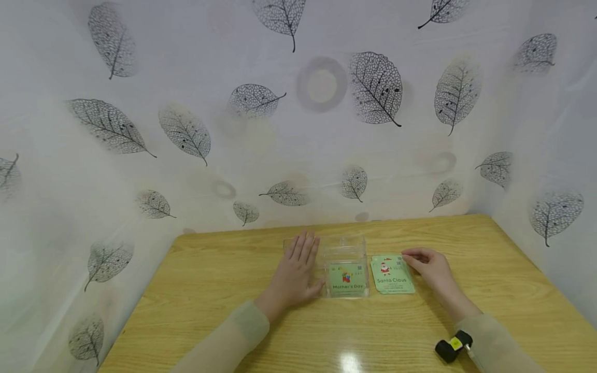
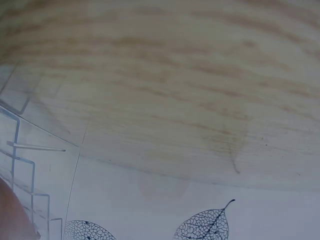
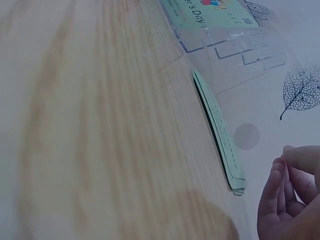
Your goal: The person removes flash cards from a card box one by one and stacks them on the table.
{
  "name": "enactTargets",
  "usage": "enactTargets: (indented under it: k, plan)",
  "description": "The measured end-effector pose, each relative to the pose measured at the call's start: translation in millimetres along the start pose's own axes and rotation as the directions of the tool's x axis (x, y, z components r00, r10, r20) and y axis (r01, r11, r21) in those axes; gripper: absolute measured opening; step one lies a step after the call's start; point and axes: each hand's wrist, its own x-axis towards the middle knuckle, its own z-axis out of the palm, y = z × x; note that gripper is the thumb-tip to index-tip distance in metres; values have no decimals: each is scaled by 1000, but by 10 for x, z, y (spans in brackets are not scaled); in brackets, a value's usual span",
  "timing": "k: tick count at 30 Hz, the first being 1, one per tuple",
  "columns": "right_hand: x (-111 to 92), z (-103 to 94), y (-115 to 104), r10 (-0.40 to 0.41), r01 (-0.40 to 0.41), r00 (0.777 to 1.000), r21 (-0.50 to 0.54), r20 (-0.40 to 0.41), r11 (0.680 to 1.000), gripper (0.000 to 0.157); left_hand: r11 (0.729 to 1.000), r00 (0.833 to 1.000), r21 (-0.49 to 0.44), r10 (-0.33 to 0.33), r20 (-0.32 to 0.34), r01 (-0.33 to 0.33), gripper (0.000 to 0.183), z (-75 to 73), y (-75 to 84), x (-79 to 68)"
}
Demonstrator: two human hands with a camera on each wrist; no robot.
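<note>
A clear plastic stepped card holder [image 1: 344,252] stands on the table, a green "Mother's Day" card [image 1: 347,278] in its front step. My left hand [image 1: 296,267] lies at its left side, fingers straight and together, thumb tip reaching the holder's side wall. The left wrist view shows the holder's stepped outline [image 2: 32,175] behind part of that hand. Right of the holder lies a small stack of green cards [image 1: 393,274], "Santa Claus" on top. My right hand [image 3: 292,195] hovers over the stack's right end, fingers gently bent, thumb meeting a fingertip; no card shows between them.
The light wood table [image 1: 224,290] meets a pale cloth wall [image 1: 326,150] printed with leaves at the back and sides. A small black and yellow device [image 1: 454,346] is at my right sleeve.
</note>
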Motion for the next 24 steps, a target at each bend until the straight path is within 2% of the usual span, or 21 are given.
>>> enactTargets:
  k: [11,24]
  plan:
    - [-41,26,-63,-23,23,1000,-15,8,1000,39,1000,1000,-2,2,25,-2,101,-26,-1,3]
    - [-87,112,-177,-31,30,999,35,28,999,37,1000,998,-19,-4,55,5,101,-30,-1,4]
